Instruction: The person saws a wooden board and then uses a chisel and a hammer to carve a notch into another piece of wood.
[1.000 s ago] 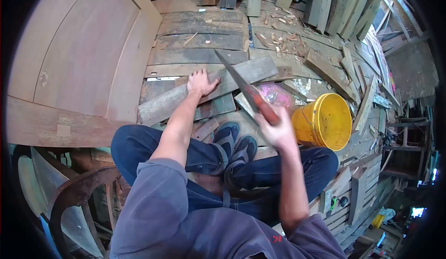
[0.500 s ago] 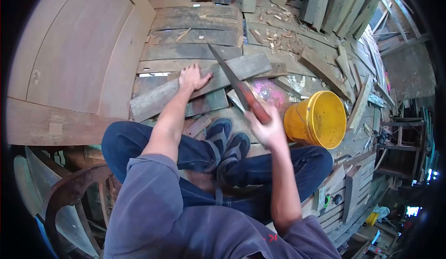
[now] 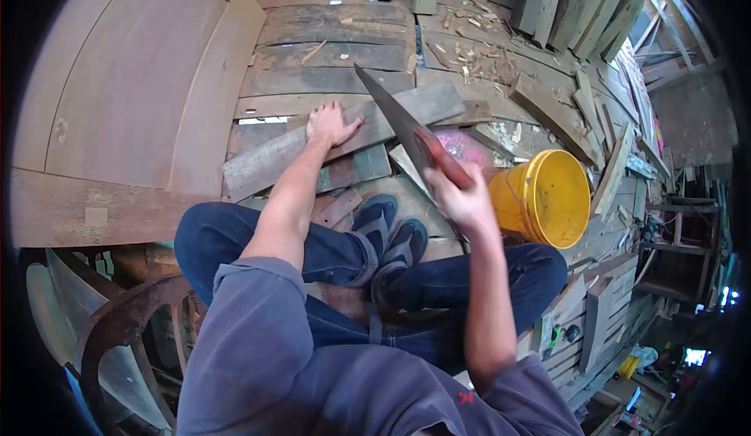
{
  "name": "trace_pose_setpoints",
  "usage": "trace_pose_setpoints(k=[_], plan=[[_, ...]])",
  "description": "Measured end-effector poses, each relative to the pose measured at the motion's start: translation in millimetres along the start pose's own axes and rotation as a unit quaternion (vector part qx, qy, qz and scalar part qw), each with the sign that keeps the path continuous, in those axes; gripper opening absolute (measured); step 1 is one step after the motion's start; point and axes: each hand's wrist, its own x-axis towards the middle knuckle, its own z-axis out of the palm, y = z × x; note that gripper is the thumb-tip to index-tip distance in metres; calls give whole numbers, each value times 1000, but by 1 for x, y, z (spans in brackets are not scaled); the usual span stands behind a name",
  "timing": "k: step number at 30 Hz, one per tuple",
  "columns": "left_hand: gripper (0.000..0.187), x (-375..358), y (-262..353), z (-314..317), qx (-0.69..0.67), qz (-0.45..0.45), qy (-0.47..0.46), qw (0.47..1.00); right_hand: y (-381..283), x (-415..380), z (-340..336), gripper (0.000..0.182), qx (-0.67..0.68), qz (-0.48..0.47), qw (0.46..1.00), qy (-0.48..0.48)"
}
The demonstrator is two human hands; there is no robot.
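A hand saw [image 3: 397,115] with a reddish handle is gripped in my right hand [image 3: 463,200], its blade slanting up and left across a grey wooden plank [image 3: 270,158]. My left hand [image 3: 332,125] lies on that plank with its fingers stretched over the far edge and the thumb out to the right. The plank runs at a slant in front of my feet, its right end [image 3: 446,104] beyond the blade. Shorter board pieces [image 3: 356,168] lie beneath it, between the plank and my shoes.
Right of my saw hand stands a yellow bucket [image 3: 562,200]. Loose boards [image 3: 555,119] and wood chips [image 3: 477,64] litter the floor beyond. A large wooden panel [image 3: 133,84] is at the left, and upright timbers [image 3: 547,2] stand at the back.
My right hand and the saw have shifted slightly, with the handle a little farther right in view. The whole view has moved a little; my left hand stays on the plank.
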Motion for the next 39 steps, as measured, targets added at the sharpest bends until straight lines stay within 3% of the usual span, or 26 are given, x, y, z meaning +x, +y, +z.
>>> trace_pose_setpoints(k=[1, 2, 7, 8, 9, 11, 13, 15, 17, 21, 24, 25, 28, 31, 32, 35, 39], plan=[[89, 7, -2, -7, -1, -5, -3, 1000, -26, -21, -7, 24, -73, -74, 994, 32], [90, 5, 0, -7, -6, -11, -16, 1000, -53, -41, -24, 22, -56, 32, 998, -29], [91, 1, 4, -1, 11, -11, -3, 1000, -66, -57, -46, 21, 2, 130, 991, -36], [93, 1, 3, -1, 12, -9, -10, 1000, -27, -39, -34, 21, 4, 13, 1000, -18], [93, 0, 2, 0, 16, -6, -10, 1000, -19, -27, -17, 22, 29, 88, 996, 10], [93, 2, 2, 0, 22, -5, -7, 1000, 28, 6, -1, 23, 54, 47, 997, -13], [89, 2, 5, -9, 16, 3, -11, 1000, 16, 3, 1, 24, 143, 91, 985, 9], [87, -9, 5, -3, 28, 16, 5, 999, -6, -19, -7, 24, 91, 125, 988, 11], [86, -4, -2, 0, 22, 12, 8, 1000, -38, -51, -29, 22, 8, 16, 999, -31], [89, 0, 5, -2, 24, 12, -12, 1000, -64, -85, -50, 16, 60, 130, 990, -7], [90, 1, 1, 5, 35, 19, 14, 999, -36, -63, -26, 20, 1, 90, 996, 0], [90, -6, 2, 6, 33, 18, 7, 999, -13, -48, -9, 20, -42, 4, 999, 12], [90, -9, 4, 2, 32, 14, 14, 999, 32, -10, 28, 22, -12, 14, 999, 31], [91, -4, 2, 3, 32, 12, 14, 999, -1, -20, 20, 23, 12, 28, 999, 32], [93, -4, 2, -1, 23, 8, -8, 1000, -18, -35, 12, 24, -45, -35, 997, 50], [92, 5, 2, -5, 16, 4, -24, 1000, -58, -81, -11, 24, -95, 11, 995, 7], [90, 2, 1, 1, 20, -5, -9, 1000, -25, -69, 0, 23, -87, -25, 996, 20]])
